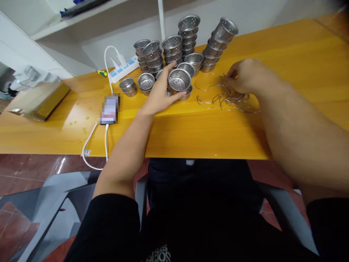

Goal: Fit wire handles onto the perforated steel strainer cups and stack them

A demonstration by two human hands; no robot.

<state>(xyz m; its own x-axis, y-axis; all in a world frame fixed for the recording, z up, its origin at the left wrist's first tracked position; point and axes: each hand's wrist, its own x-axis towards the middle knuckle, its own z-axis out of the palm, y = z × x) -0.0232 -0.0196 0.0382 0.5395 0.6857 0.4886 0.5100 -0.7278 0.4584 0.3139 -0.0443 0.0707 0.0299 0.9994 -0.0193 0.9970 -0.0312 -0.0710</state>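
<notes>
My left hand (pixel 159 95) is wrapped round the side of a perforated metal strainer basket (pixel 180 80), with thumb and fingers on its wall. The basket tilts so that its open top and holed bottom face me. Over a loose heap of thin curved wires (pixel 231 100), my right hand (pixel 247 77) has its fingertips pinched together on a bent wire (pixel 222 77). Part of that wire is hidden by the fingers. More strainer baskets stand just behind and beside my left hand, including a short one (pixel 145 82) and a small stack (pixel 128 87).
Tall stacks of strainer baskets (pixel 188 32) line the back of the yellow table (pixel 191 134); one stack (pixel 218 43) leans right. A power strip (pixel 124 69), a phone (pixel 109 110) with white cables, a screwdriver-like tool (pixel 102 73) and a cardboard box (pixel 40 100) lie left.
</notes>
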